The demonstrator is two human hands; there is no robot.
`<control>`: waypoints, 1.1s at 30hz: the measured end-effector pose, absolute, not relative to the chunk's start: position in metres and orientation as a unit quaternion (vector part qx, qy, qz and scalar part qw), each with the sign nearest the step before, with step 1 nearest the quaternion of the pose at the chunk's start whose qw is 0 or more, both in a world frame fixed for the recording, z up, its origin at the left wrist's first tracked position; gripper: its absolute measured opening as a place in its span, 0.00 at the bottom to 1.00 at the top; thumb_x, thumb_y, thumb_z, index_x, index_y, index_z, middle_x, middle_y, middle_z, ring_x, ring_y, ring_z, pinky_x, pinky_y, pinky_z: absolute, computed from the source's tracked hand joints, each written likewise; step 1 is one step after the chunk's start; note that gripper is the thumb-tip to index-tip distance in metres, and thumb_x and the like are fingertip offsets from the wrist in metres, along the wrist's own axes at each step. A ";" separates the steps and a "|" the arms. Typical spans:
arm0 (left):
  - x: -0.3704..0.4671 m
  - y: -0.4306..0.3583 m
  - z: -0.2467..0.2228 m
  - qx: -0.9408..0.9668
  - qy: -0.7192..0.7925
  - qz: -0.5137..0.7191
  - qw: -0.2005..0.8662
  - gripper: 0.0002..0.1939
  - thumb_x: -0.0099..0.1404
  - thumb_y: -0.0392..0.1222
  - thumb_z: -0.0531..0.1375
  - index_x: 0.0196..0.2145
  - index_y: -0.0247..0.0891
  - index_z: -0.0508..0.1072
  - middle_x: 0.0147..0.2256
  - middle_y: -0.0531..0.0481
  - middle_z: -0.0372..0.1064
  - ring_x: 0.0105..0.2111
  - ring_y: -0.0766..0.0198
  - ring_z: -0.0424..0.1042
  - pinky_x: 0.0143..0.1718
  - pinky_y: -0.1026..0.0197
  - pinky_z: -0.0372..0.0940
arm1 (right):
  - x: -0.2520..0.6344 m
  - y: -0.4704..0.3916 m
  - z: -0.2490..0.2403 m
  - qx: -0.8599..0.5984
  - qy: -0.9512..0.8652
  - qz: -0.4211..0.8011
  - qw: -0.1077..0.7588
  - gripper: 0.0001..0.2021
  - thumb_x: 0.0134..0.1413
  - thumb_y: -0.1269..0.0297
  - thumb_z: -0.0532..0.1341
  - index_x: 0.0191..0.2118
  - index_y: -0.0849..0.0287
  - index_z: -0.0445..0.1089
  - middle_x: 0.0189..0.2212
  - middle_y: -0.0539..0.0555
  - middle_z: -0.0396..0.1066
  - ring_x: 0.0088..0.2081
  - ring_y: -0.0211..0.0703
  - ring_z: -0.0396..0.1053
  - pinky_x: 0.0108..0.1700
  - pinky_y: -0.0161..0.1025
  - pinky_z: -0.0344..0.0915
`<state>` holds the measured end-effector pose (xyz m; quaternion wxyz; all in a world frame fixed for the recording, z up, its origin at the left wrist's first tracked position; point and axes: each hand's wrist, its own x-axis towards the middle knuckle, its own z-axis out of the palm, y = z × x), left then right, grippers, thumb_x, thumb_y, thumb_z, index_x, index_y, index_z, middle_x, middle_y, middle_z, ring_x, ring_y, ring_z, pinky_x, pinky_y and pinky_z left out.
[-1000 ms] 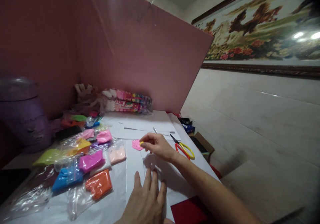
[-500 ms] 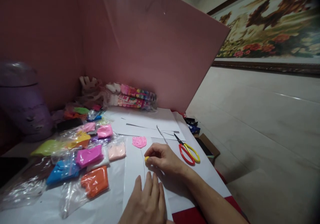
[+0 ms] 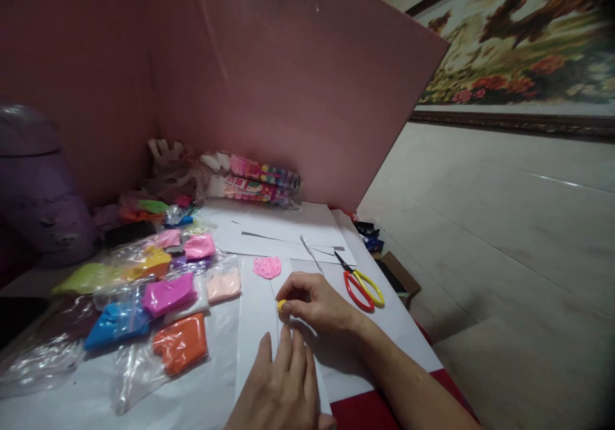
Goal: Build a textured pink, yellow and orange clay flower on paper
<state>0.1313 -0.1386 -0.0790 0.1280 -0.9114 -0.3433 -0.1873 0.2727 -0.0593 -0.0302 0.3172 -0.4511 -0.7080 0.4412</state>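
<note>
My left hand (image 3: pixel 281 382) lies flat with its fingers stretched out on a narrow sheet of white paper (image 3: pixel 250 340). Between thumb and fingertips, my right hand (image 3: pixel 312 302) pinches a small yellow piece of clay (image 3: pixel 282 305) over the paper, beside a thin drawn line. That line runs up to a pink clay flower (image 3: pixel 267 267) at the paper's far end. The lower part of the line is hidden by my left hand. To the right of my right hand lie scissors (image 3: pixel 361 289) with one red and one yellow handle, and a slim silver tool (image 3: pixel 311 252).
Bags of coloured clay, among them orange (image 3: pixel 181 342), blue (image 3: pixel 118 324) and magenta (image 3: pixel 169 293), cover the left side. A purple bottle (image 3: pixel 43 193) stands behind them. White sheets (image 3: pixel 288 218) and packaged clay (image 3: pixel 252 186) lie at the back, before a pink panel (image 3: pixel 269 84).
The view has shifted slightly. Both hands keep nearly the same pose, with the yellow clay still pinched in my right hand.
</note>
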 end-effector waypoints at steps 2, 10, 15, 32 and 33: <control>0.130 -0.138 -0.079 -0.909 -0.333 -0.211 0.134 0.31 0.62 0.62 0.52 0.47 0.31 0.74 0.47 0.32 0.72 0.47 0.42 0.70 0.44 0.43 0.65 | 0.272 -0.060 -0.029 -0.448 -0.723 0.424 0.312 0.06 0.44 0.75 0.64 0.31 0.62 0.74 0.29 0.51 0.70 0.29 0.37 0.65 0.33 0.35 0.62; 0.130 -0.137 -0.076 -0.912 -0.327 -0.207 0.139 0.30 0.63 0.60 0.53 0.48 0.30 0.74 0.48 0.32 0.71 0.48 0.42 0.70 0.43 0.43 0.67 | 0.274 -0.058 -0.030 -0.453 -0.615 0.549 0.339 0.08 0.45 0.65 0.66 0.32 0.62 0.72 0.24 0.50 0.69 0.26 0.35 0.65 0.29 0.34 0.61; 0.131 -0.138 -0.076 -0.908 -0.340 -0.207 0.128 0.30 0.62 0.61 0.54 0.48 0.31 0.74 0.48 0.33 0.71 0.48 0.41 0.69 0.44 0.43 0.67 | 0.274 -0.054 -0.032 -0.453 -0.590 0.560 0.366 0.10 0.44 0.62 0.67 0.31 0.62 0.71 0.23 0.49 0.68 0.22 0.32 0.63 0.25 0.32 0.58; 0.133 -0.136 -0.083 -0.892 -0.356 -0.240 0.143 0.29 0.59 0.62 0.56 0.43 0.34 0.76 0.46 0.36 0.73 0.46 0.43 0.71 0.44 0.44 0.65 | 0.273 -0.053 -0.035 -0.406 -0.526 0.634 0.396 0.17 0.44 0.58 0.69 0.37 0.62 0.69 0.20 0.48 0.69 0.20 0.32 0.65 0.24 0.31 0.60; 0.133 -0.137 -0.083 -0.892 -0.355 -0.241 0.143 0.29 0.59 0.62 0.55 0.44 0.34 0.76 0.46 0.36 0.73 0.46 0.43 0.71 0.44 0.44 0.65 | 0.272 -0.053 -0.035 -0.406 -0.526 0.636 0.393 0.17 0.43 0.58 0.69 0.37 0.62 0.68 0.21 0.49 0.69 0.20 0.32 0.66 0.25 0.31 0.61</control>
